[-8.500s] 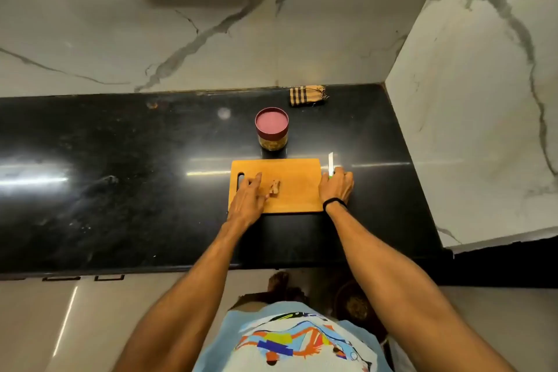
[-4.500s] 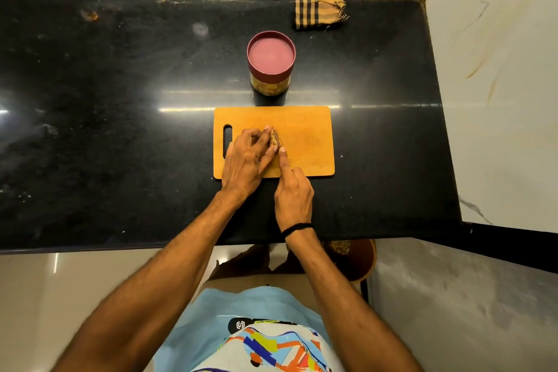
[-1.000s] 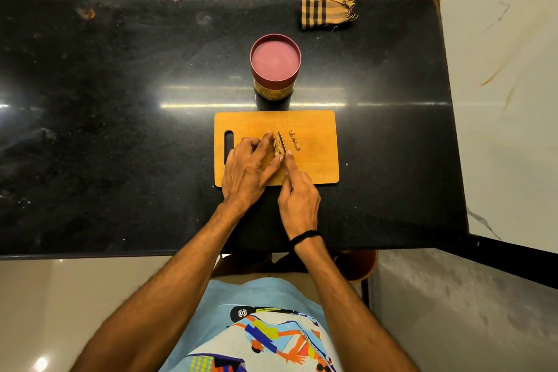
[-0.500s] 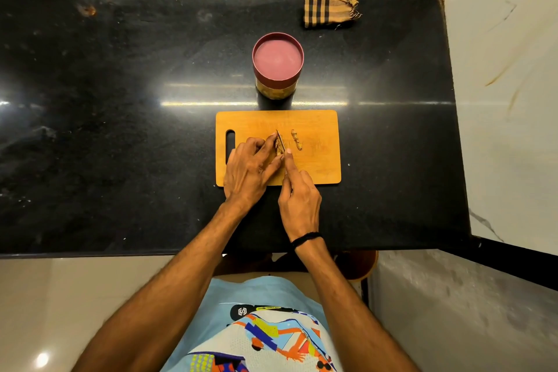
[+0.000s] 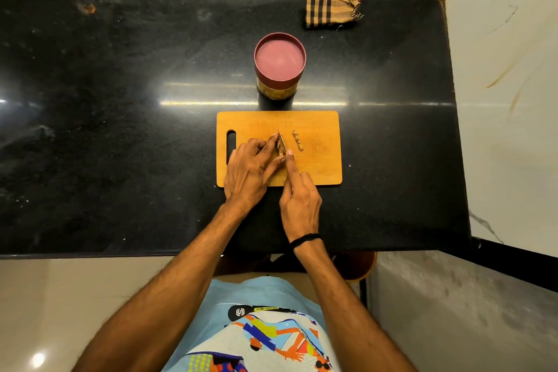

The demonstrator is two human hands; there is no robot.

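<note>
An orange wooden cutting board (image 5: pixel 317 127) lies on the black counter in front of me. On it my left hand (image 5: pixel 252 167) pinches a small brown knobbly piece, perhaps ginger (image 5: pixel 280 149), between fingertips and thumb. My right hand (image 5: pixel 299 193) grips a knife, its forefinger stretched along the back of the blade (image 5: pixel 281 139); the handle is hidden in my palm. The blade stands on the piece, right beside my left fingertips. A thin cut slice (image 5: pixel 298 141) lies just to the right.
A jar with a dark red lid (image 5: pixel 280 62) stands just behind the board. A folded striped cloth (image 5: pixel 330 10) lies at the back right by the wall. A marble wall (image 5: pixel 507 100) bounds the counter's right side. The black counter (image 5: pixel 120 130) stretches far to the left.
Long ago my right hand lay beside the knife to the right of the board; now it holds the knife. Over the last second a slice lies cut off and the blade has moved slightly left.
</note>
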